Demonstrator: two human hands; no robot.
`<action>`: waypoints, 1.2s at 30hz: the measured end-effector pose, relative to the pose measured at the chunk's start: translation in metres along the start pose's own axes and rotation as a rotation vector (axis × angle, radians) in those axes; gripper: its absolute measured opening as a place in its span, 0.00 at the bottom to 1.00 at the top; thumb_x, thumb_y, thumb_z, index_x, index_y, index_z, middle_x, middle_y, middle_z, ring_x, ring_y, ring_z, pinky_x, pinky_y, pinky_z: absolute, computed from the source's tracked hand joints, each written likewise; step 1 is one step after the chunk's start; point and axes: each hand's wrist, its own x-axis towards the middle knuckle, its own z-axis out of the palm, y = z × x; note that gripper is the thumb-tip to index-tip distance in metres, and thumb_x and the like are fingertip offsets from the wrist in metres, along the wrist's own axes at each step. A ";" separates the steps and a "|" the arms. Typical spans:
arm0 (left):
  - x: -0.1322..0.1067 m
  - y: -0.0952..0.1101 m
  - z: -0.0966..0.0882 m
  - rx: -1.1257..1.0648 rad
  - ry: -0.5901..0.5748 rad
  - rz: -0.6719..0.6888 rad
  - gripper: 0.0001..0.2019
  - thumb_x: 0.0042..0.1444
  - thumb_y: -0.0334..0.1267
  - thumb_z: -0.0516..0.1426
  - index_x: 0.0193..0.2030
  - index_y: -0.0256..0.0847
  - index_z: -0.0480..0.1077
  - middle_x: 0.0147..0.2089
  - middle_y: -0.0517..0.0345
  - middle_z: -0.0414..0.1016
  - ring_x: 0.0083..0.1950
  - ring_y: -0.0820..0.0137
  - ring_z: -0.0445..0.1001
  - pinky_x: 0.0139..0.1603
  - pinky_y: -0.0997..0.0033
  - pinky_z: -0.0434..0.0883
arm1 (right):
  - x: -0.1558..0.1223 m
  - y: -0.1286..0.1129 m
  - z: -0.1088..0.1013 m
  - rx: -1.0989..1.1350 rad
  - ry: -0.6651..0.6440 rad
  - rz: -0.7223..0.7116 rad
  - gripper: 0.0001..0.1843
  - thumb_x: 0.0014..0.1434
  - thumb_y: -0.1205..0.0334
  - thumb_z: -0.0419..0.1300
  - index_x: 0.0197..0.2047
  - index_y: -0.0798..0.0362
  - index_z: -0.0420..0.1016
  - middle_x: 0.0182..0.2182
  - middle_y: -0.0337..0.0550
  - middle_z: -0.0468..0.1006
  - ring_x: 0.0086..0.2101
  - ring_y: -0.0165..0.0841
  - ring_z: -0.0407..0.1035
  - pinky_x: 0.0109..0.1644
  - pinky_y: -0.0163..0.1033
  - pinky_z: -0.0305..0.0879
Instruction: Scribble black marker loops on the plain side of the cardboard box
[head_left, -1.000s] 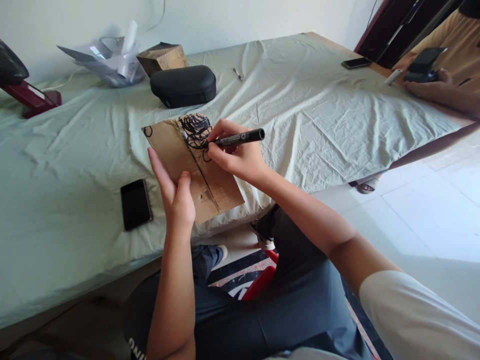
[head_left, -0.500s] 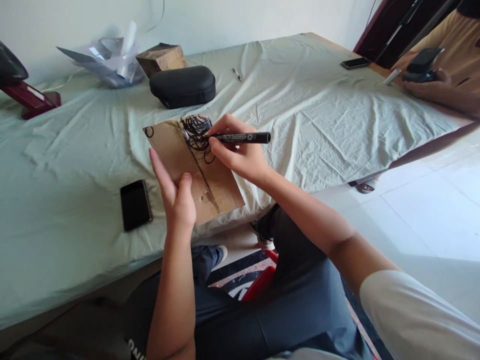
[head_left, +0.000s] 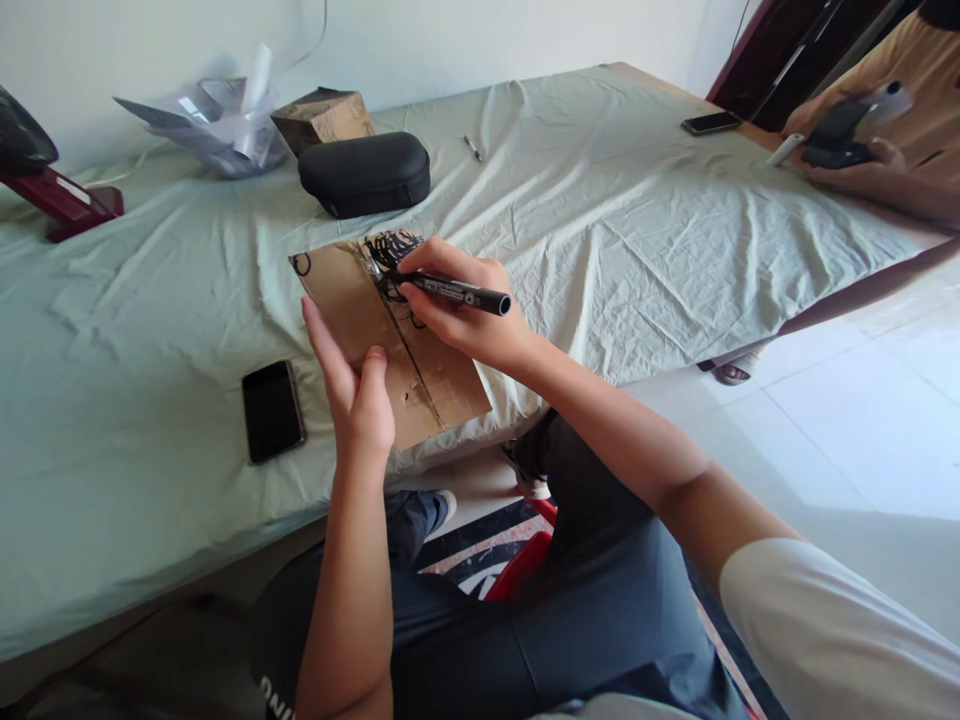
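Note:
A flat piece of brown cardboard [head_left: 442,375] lies on the cloth near the table's front edge. Dense black scribbled loops cover its upper right, one small loop marks its upper left corner, and a dark crease runs down it. My left hand [head_left: 356,390] grips the cardboard's left side, thumb on top, the other fingers along or under the edge. Between the thumb and fingers of my right hand [head_left: 480,310] is a black marker pen [head_left: 461,290], slanting down to the left. Its tip is at the scribbles by the crease, partly hidden by my fingers.
Left of the cardboard lies a smartphone [head_left: 273,412]. Behind are a black zip case [head_left: 365,172], a cardboard box [head_left: 322,118], a clear plastic basket [head_left: 217,130] and a small pen [head_left: 473,149]. At far right, another person's hands hold a dark device [head_left: 840,140].
My right hand has shifted slightly left and down. The marker's back end has swung down and left, and its tip is nearer the crease. My left hand keeps its hold.

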 end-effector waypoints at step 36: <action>0.015 -0.007 -0.008 -0.015 0.005 -0.080 0.60 0.52 0.41 0.62 0.90 0.36 0.42 0.94 0.45 0.36 0.94 0.62 0.41 0.91 0.62 0.47 | 0.007 0.087 -0.058 0.475 -0.368 0.535 0.25 0.62 0.67 0.56 0.62 0.47 0.61 0.51 0.44 0.82 0.34 0.29 0.77 0.29 0.30 0.66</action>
